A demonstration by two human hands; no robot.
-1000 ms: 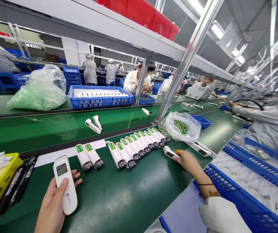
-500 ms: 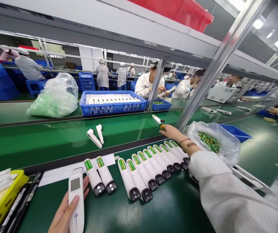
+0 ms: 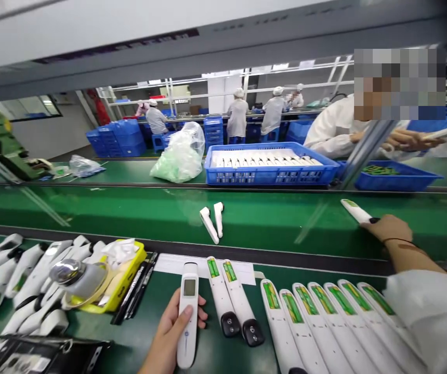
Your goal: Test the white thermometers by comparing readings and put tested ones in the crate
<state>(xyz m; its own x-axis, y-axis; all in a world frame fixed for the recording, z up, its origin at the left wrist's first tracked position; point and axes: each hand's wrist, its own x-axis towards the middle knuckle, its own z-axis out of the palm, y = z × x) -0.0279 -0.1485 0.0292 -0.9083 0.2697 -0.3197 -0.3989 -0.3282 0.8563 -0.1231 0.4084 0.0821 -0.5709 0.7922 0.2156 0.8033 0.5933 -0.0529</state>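
My left hand (image 3: 171, 332) grips a white thermometer (image 3: 187, 311) with a small grey screen, held upright over the green bench at the bottom centre. My right hand (image 3: 390, 228) reaches far out onto the green conveyor belt and closes on the dark tip of another white thermometer (image 3: 354, 210) lying there. Between the hands, a row of several white thermometers (image 3: 309, 317) with green batteries showing lies on the bench, and two more (image 3: 229, 304) lie just right of the left hand.
Two thermometers (image 3: 212, 221) lie on the belt (image 3: 130, 213). A yellow tray (image 3: 124, 285) with a metal tool, black strips and a pile of white casings (image 3: 21, 275) sit left. A blue crate (image 3: 270, 174) and plastic bag (image 3: 179, 156) stand beyond. A co-worker's hands (image 3: 406, 139) work opposite.
The view swung left. My right hand left the bench near the bag, stretched across onto the belt and took hold of the thermometer lying there. The left hand kept its thermometer.
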